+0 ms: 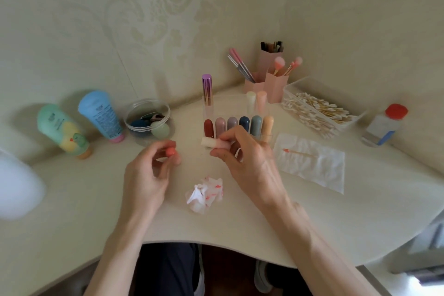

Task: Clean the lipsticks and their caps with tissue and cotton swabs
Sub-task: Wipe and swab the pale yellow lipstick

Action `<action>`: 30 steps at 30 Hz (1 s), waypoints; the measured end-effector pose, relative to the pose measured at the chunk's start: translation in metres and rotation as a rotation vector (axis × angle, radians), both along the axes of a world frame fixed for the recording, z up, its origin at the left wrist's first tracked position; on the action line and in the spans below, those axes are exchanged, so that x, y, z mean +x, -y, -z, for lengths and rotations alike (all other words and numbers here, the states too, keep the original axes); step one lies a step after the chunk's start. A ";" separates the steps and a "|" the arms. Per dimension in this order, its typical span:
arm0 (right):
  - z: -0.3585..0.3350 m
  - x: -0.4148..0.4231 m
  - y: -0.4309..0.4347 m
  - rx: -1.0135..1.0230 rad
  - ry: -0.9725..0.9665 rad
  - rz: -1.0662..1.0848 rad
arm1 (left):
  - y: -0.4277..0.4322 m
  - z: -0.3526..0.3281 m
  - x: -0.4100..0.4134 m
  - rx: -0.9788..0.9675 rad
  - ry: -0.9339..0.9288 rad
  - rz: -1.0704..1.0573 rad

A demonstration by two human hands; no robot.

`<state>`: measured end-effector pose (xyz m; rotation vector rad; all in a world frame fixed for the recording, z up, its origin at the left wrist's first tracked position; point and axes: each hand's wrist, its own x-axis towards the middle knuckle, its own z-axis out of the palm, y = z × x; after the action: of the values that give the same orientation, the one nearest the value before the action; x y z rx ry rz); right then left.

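Note:
My left hand (150,170) pinches an uncapped lipstick whose coral tip (171,151) points up between the fingers. A pale cream-and-pink lipstick cap (212,143) lies sideways in the fingertips of my right hand (242,158). Between the hands, a crumpled tissue (205,193) with red smears sits on the table. To the right, a flat tissue (312,163) carries a used cotton swab (300,152) with a red tip. A clear organiser (240,125) behind my right hand holds several capped lipsticks in a row.
A clear box of cotton swabs (319,113) stands at the back right, pink brush holders (269,79) behind it. A red-capped bottle (384,125) stands far right. Two tubes (81,125) and a round tub (149,120) sit at the left. The table's curved front edge (216,244) is close.

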<state>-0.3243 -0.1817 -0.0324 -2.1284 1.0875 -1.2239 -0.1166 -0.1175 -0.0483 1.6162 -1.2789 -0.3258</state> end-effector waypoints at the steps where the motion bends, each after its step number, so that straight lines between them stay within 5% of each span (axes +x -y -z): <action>1: 0.000 -0.001 0.000 -0.011 -0.005 0.009 | 0.001 0.001 0.000 -0.010 0.042 -0.003; 6: -0.001 -0.005 0.003 0.094 0.002 0.010 | 0.001 0.001 -0.007 -0.042 0.242 0.021; 10: -0.005 -0.004 0.001 0.236 0.119 -0.058 | -0.002 -0.010 -0.010 -0.250 0.375 -0.061; 17: -0.006 -0.001 -0.002 0.309 0.227 -0.211 | -0.004 -0.030 -0.038 -0.159 -0.396 0.134; 22: -0.007 0.000 -0.003 0.317 0.229 -0.266 | -0.002 -0.034 -0.045 -0.122 -0.552 0.190; 30: -0.009 0.003 -0.004 0.477 0.337 -0.363 | 0.000 -0.028 -0.040 -0.175 -0.546 0.195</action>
<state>-0.3216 -0.1776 -0.0230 -1.5964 0.7151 -0.9830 -0.1567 -0.1172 -0.0202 1.1463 -1.0062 -0.7026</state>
